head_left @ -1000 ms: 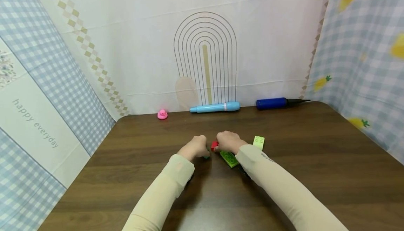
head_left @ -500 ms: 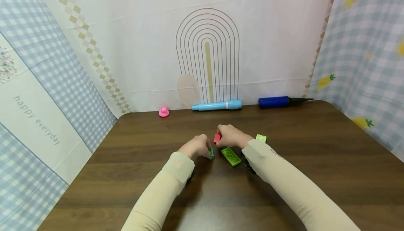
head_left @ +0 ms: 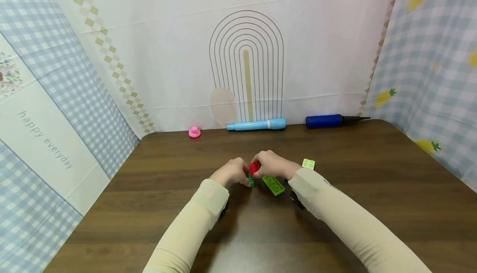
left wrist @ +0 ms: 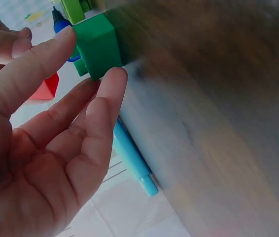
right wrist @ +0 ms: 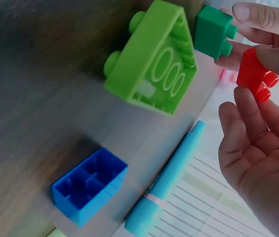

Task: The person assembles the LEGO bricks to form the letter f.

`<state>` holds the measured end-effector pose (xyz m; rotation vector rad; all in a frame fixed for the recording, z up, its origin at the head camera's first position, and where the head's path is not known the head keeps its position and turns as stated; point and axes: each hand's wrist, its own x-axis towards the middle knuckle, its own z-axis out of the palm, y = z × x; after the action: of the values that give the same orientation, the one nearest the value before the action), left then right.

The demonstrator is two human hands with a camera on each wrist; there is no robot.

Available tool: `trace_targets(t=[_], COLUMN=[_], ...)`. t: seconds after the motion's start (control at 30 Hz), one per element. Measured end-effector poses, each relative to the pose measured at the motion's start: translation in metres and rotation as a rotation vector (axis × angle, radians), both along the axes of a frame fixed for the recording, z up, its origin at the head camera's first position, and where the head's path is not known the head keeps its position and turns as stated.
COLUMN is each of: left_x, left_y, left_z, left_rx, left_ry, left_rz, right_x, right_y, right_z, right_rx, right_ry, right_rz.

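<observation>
Near the table's middle, my left hand (head_left: 232, 171) pinches a green toy brick (left wrist: 100, 47) between thumb and fingertips. Just right of it, my right hand (head_left: 273, 164) holds a red toy brick (right wrist: 250, 69) by thumb and fingertips, its studs facing the back curtain. The red brick is close beside the green one; whether they touch I cannot tell. A longer lime-green brick (head_left: 273, 186) lies below the right hand, its hollow underside showing. On the table in the right wrist view is a blue brick (right wrist: 90, 185), hollow side visible. From the head, my right wrist hides most of it.
A pale lime brick (head_left: 308, 164) lies right of the right wrist. Along the table's back edge are a pink toy duck (head_left: 194, 132), a light-blue pump-like tube (head_left: 257, 124) and a dark-blue pump (head_left: 324, 121) with a black nozzle. Patterned curtains (head_left: 179, 57) hang behind and beside the table.
My right hand first moved the red brick slightly away, then brought it back left, nearer the green brick. The green brick shows more between my left fingers. The lime-green brick stays put.
</observation>
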<state>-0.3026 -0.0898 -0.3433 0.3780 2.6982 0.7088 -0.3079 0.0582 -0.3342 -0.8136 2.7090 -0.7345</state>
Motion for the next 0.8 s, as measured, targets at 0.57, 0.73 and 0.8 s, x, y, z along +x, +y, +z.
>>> trace_targets(t=[0.57,0.73,0.8], left_x=[0.001,0.000,0.000], left_y=[0.002,0.002,0.001], left_z=[-0.005,-0.007,-0.008], left_rx=[-0.025,-0.021,-0.019], left_ry=[0.043,0.061,0.069], left_rz=[-0.003,-0.011,-0.019], right_x=[0.006,0.007,0.008], right_y=[-0.013,-0.016,-0.017], right_z=[-0.002,-0.003,-0.002], right_rx=[0.111,0.122,0.118], right_ry=[0.069,0.076,0.080], right_rz=[0.031,0.040,0.047])
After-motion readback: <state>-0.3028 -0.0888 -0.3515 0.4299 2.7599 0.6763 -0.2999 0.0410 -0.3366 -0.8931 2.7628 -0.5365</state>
